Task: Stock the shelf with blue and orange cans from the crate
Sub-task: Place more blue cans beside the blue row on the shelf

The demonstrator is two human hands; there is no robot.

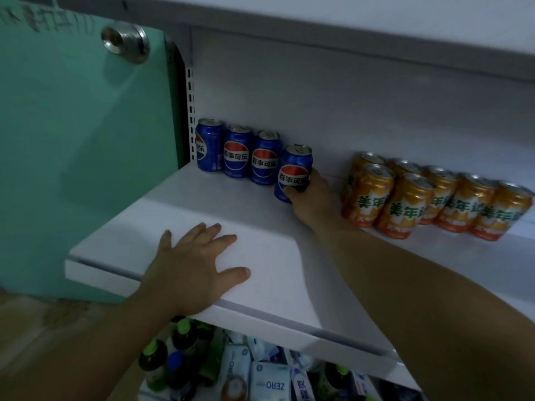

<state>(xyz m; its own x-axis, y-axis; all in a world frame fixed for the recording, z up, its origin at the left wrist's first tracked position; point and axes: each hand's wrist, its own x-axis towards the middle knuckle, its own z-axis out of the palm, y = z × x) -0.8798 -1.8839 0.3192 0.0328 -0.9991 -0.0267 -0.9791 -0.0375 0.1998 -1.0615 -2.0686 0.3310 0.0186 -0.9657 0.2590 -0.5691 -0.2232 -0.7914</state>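
Head camera: I see my right hand [312,202] grasping a blue can [293,169], upright on the shelf [202,198] beside the blue row [237,151], with orange cans [419,198] just right. My left hand [194,264] lies flat and released on the shelf front.

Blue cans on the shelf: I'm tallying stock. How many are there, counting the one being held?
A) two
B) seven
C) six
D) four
D: three blue cans stand in a row at the back left of the shelf, and the right hand grips a fourth blue can beside them.
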